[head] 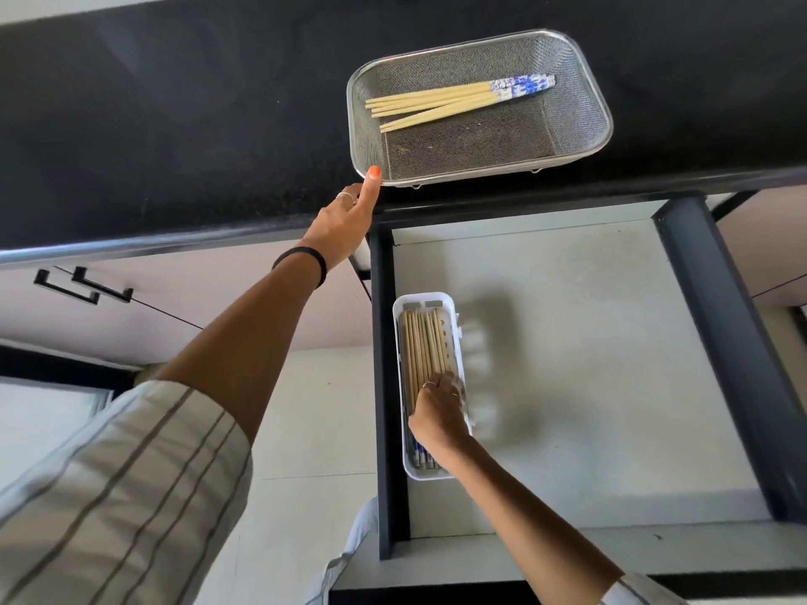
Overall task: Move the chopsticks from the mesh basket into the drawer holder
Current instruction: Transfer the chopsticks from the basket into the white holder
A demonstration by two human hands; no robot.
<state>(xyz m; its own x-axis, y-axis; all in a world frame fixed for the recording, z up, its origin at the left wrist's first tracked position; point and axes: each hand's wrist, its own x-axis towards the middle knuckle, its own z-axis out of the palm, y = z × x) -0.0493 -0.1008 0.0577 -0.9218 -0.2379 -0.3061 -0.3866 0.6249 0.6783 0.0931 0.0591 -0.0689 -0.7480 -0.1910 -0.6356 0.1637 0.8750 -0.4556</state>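
— What is the head view showing on the counter?

— A mesh basket (480, 109) is sitting on the black counter (174, 124), near its front edge. A small bunch of chopsticks (458, 100) is lying inside it toward the back, the pale tips pointing left and the blue-and-white patterned ends pointing right.

— And the left hand?

— The left hand (345, 224) is reaching up to the basket's near left corner. The fingers are lying straight, and one fingertip with an orange nail is touching the rim there. It is grasping nothing. A dark band is sitting on that wrist, and a striped sleeve (122, 495) is covering the upper arm.

— Where is the rest of the chopsticks?

— Below the counter, a drawer (567, 342) is standing pulled out, with dark sides and a pale floor. A white holder (430, 386) is lying along its left side, and a row of chopsticks is lying lengthwise in it, pale tips pointing toward the counter, patterned ends toward the person.

— What is the right hand doing?

— The right hand (436, 412) is resting over the middle of the holder, its fingers curling down onto the chopsticks there. The hand is slightly blurred, and it is hiding the fingertips, so whether it is gripping any of them cannot be told.
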